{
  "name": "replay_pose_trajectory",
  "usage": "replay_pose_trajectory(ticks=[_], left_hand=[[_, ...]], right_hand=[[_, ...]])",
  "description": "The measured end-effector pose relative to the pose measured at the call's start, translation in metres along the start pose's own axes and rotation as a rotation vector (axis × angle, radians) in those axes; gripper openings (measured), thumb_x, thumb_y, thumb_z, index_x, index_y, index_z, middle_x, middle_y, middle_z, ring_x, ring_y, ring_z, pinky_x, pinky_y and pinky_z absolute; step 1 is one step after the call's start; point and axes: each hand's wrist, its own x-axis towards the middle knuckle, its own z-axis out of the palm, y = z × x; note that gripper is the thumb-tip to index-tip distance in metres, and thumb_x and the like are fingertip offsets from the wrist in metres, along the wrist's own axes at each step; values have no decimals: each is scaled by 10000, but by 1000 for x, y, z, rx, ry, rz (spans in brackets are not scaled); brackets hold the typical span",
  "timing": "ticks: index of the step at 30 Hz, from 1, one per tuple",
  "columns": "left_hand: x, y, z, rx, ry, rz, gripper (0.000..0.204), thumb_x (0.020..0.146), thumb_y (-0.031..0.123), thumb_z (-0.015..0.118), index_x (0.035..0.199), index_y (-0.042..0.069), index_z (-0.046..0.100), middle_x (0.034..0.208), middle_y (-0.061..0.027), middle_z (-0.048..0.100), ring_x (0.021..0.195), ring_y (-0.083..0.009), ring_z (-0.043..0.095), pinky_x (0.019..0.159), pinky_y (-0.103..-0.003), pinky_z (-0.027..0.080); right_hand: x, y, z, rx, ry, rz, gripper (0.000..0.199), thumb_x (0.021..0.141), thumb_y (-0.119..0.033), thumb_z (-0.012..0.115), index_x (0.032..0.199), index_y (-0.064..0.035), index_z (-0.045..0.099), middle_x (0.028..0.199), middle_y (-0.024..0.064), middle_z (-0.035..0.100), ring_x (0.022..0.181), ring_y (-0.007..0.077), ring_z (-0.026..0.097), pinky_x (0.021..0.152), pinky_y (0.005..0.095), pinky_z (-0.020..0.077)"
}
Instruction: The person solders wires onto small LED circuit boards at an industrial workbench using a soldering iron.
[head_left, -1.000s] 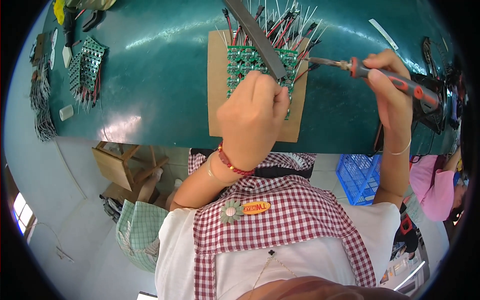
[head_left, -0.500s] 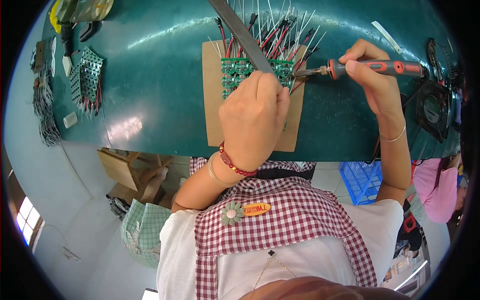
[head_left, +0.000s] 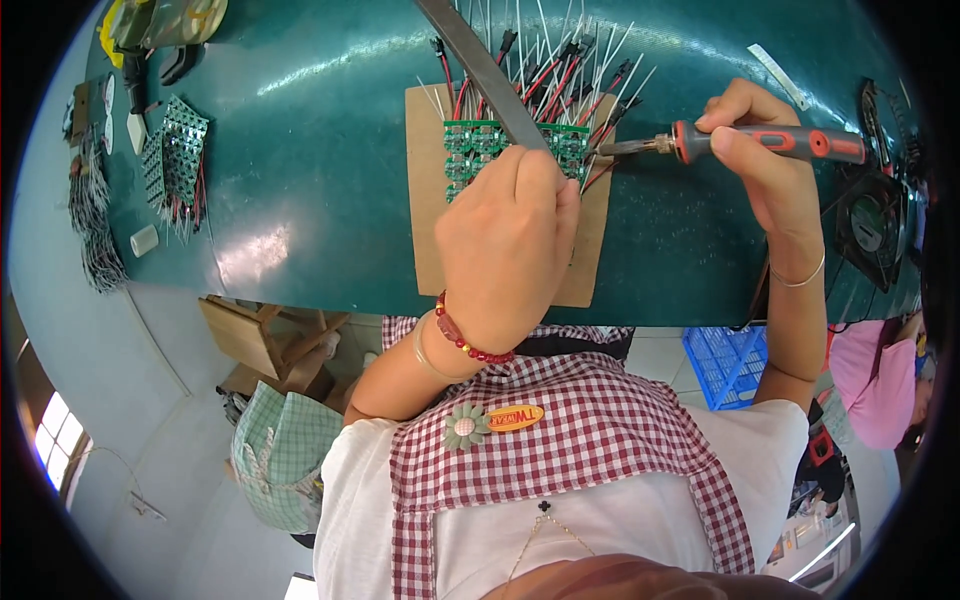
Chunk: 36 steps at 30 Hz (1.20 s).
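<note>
My left hand (head_left: 505,225) is closed over the lower end of a long flat grey metal bar (head_left: 485,75). It covers part of a green panel of small circuit boards (head_left: 472,137), which lies on a brown cardboard sheet (head_left: 427,235). Red and black wires with plugs and thin white wires (head_left: 560,70) fan out from the panel's far side. In my right hand (head_left: 765,160) is a grey and red soldering iron (head_left: 790,142), gripped between thumb and fingers. Its tip points left at the panel's right edge; whether they touch I cannot tell.
More green boards with wires (head_left: 178,160) lie at the left, beside a bundle of wires (head_left: 92,215) and a small white cylinder (head_left: 144,240). A black fan (head_left: 868,222) stands at the right. A white strip (head_left: 778,75) lies far right. Below the table's edge is a blue crate (head_left: 725,365).
My right hand has drawn the soldering iron slightly right, its tip moving a little away from the boards. My left hand and the metal bar stay nearly in place.
</note>
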Motion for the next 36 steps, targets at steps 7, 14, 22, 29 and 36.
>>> replay_pose_trajectory(ticks=[7,14,22,29,36], left_hand=[[2,2,2,17,-17,25,228,752,108,707,778,60,486,739,-82,536,638,-255,578,544,-363,457],[3,3,2,66,-33,34,224,749,118,713,776,60,497,736,-79,535,636,-247,586,538,-358,463],[1,0,-7,9,-30,-15,196,779,127,716,814,62,534,786,-74,534,657,-247,588,541,-366,460],[3,-19,-28,-232,25,-95,116,813,22,670,868,46,570,831,-94,528,611,-246,568,528,-341,460],[8,-19,-27,-79,26,66,140,794,77,700,839,49,571,828,-81,526,637,-265,568,538,-363,461]], right_hand=[[2,6,5,31,11,2,106,827,-141,676,845,-42,643,866,35,638,831,92,572,760,242,425],[2,6,7,37,2,46,134,817,-163,687,841,-40,640,865,31,640,833,86,567,757,236,417],[-11,-2,1,75,175,-17,152,825,-174,684,867,-39,628,811,10,595,701,47,473,636,201,341],[-27,-7,5,63,225,-58,195,843,-178,668,935,-13,621,797,-13,544,683,32,420,608,200,312],[-52,-2,54,-40,404,-39,149,833,-57,691,951,8,628,762,6,609,599,29,537,521,172,405]])
